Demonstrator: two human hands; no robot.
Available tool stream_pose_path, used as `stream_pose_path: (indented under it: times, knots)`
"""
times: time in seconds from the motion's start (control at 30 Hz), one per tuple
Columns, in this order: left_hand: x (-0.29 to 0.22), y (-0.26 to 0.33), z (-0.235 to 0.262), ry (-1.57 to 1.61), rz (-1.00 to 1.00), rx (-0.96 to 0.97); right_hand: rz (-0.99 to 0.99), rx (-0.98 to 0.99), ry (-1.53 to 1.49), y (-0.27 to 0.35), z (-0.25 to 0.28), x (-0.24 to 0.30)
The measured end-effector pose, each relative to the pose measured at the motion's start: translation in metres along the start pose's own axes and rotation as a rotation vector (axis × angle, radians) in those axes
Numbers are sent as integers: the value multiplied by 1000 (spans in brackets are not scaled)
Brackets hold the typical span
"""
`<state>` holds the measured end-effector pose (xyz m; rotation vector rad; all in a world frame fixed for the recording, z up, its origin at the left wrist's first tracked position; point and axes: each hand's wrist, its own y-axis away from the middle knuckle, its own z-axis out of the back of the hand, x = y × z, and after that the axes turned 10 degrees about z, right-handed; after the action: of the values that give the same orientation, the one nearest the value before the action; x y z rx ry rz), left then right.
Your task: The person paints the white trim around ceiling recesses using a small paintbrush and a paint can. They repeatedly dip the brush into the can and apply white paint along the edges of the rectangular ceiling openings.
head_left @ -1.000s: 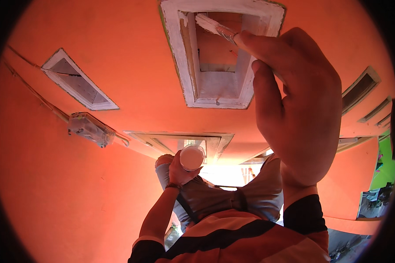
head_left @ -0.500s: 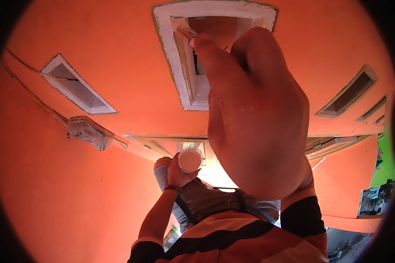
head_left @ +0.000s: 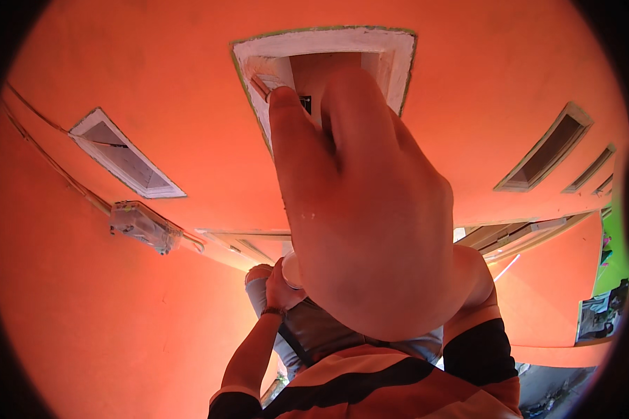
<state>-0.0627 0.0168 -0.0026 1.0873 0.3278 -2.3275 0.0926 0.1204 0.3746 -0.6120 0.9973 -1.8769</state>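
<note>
My right hand (head_left: 370, 202), raised large in front of the view, has its thumb and fingers closed round a small paintbrush (head_left: 261, 86). The brush tip meets the inner left side of a white-painted frame (head_left: 403, 66) round an opening in the orange wall. Most of the brush handle is hidden by my fingers. Low down by my thigh, my left hand (head_left: 281, 293) is wrapped round a white cup (head_left: 291, 271). My right hand covers most of that cup, so its contents do not show now.
A smaller white-framed opening (head_left: 129, 157) lies to the left, beside cables and a plastic-wrapped box (head_left: 145, 227) on the wall. Further narrow openings (head_left: 546, 148) are on the right. Wooden framing (head_left: 510, 236) runs below them. A green surface (head_left: 613, 248) shows at far right.
My right hand and the brush have moved left and down across the frame. The cup, in full sight before, is now mostly covered. The large opening sits lower and further left in view.
</note>
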Motion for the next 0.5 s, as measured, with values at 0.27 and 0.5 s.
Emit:
stream_pose_path:
  times: [0.27, 0.5]
  knots:
    - [56, -2, -31, 121, 5, -38, -64, 5, -28, 13, 10, -10]
    - [-7, -1, -4, 2, -75, -37, -36, 0, -110, 3, 7, -18]
